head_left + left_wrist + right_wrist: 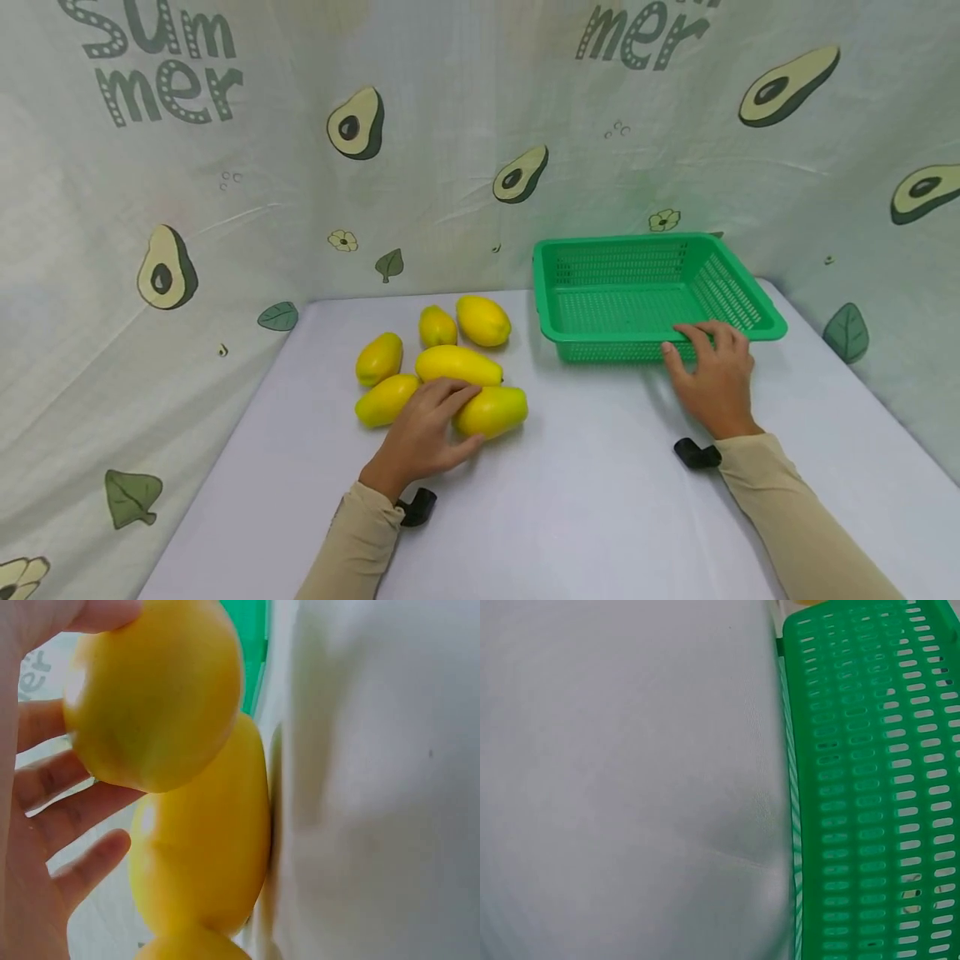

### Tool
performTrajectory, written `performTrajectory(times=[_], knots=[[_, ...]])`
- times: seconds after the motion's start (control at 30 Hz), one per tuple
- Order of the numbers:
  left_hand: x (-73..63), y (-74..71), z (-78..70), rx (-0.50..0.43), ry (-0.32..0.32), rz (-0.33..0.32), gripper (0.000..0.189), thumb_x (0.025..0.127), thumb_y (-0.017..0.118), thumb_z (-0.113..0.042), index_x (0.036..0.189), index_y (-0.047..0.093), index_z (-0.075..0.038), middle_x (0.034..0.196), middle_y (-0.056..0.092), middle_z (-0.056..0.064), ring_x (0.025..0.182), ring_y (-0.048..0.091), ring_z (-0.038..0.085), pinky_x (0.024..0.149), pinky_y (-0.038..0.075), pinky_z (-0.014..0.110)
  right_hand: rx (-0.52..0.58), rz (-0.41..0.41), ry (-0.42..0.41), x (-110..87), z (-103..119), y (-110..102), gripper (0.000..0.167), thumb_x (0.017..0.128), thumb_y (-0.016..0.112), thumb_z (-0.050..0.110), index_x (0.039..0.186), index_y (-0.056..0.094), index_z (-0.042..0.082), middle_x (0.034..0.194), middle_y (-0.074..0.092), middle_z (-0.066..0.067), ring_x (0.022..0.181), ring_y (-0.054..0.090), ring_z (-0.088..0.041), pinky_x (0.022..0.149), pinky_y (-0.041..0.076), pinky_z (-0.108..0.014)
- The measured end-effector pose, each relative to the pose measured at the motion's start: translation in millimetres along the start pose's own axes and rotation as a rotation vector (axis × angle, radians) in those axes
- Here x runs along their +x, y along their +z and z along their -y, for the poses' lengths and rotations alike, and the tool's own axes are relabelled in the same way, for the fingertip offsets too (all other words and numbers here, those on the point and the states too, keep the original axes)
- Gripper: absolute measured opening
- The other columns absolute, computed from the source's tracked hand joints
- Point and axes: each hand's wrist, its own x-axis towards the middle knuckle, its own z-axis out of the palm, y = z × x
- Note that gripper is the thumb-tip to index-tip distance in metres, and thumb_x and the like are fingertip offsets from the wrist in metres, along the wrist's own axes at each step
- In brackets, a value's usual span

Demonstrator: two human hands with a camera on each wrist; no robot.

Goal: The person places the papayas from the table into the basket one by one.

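Observation:
My left hand [427,433] grips a smooth oblong yellow fruit [495,412], greenish at its right end, with thumb and fingers on opposite sides. In the left wrist view the held fruit [154,697] overlaps another yellow fruit [206,832] behind it, and the little finger stands free. A long yellow fruit [457,365] lies just beyond the held one. My right hand [716,379] holds the near rim of a green slotted plastic basket [600,337], fingers over the edge and thumb outside. Nothing lies inside the basket. The right wrist view shows the basket wall [870,787] but not the hand.
Several more yellow fruits lie left of and behind the left hand, among them a rounder one [483,321] at the back and another [380,358] at the far left. A white cloth [570,500] covers the table. Printed curtains [435,167] hang behind and beside it.

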Motion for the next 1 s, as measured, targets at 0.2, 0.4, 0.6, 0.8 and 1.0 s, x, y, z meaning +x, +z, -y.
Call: performTrajectory(times=[0.2, 0.4, 0.6, 0.8, 1.0], knots=[[10.0, -1.2, -9.3, -0.037, 0.005, -0.006, 0.062, 0.083, 0.078, -0.041, 0.134, 0.061, -0.011, 0.126, 0.059, 0.002, 0.111, 0.059, 0.018, 0.096, 0.05, 0.034, -0.003, 0.0, 0.013, 0.5, -0.7, -0.5, 0.036, 0.09, 0.07, 0.022, 0.119, 0.067, 0.0, 0.121, 0.051, -0.025, 0.122, 0.037, -0.05, 0.087, 0.029, -0.072], [17.9, 3.8, -15.4, -0.055, -0.043, 0.035, 0.061, 0.085, 0.077, -0.042, 0.135, 0.06, -0.012, 0.128, 0.056, 0.0, 0.112, 0.058, 0.014, 0.098, 0.049, 0.028, 0.005, 0.01, 0.036, -0.3, 2.6, -2.0, 0.039, 0.088, 0.07, 0.024, 0.12, 0.067, 0.0, 0.123, 0.052, -0.025, 0.124, 0.036, -0.05, 0.087, 0.028, -0.072], [25.0, 10.4, -19.9, -0.087, -0.048, 0.029, 0.062, 0.085, 0.078, -0.038, 0.136, 0.056, -0.011, 0.128, 0.053, 0.001, 0.11, 0.059, 0.014, 0.096, 0.05, 0.028, 0.002, 0.027, 0.035, 0.7, 2.5, -3.3, 0.042, 0.087, 0.07, 0.026, 0.122, 0.066, 0.001, 0.125, 0.051, -0.024, 0.125, 0.035, -0.049, 0.088, 0.028, -0.071], [30.1, 13.1, -23.8, -0.154, -0.054, 0.023, 0.063, 0.084, 0.079, -0.033, 0.135, 0.051, -0.008, 0.129, 0.05, 0.004, 0.112, 0.057, 0.018, 0.099, 0.05, 0.032, 0.009, 0.029, 0.047, 0.6, 1.2, -0.9, 0.042, 0.09, 0.068, 0.03, 0.12, 0.066, 0.001, 0.124, 0.051, -0.024, 0.125, 0.035, -0.049, 0.087, 0.028, -0.071], [32.2, 13.7, -23.8, -0.149, -0.051, 0.016, 0.064, 0.084, 0.079, -0.031, 0.134, 0.049, -0.007, 0.13, 0.047, 0.007, 0.113, 0.055, 0.019, 0.098, 0.05, 0.032, 0.003, -0.001, 0.056, 0.9, 2.9, 3.0, 0.04, 0.091, 0.069, 0.03, 0.117, 0.067, -0.001, 0.121, 0.051, -0.026, 0.123, 0.035, -0.051, 0.085, 0.029, -0.071]])
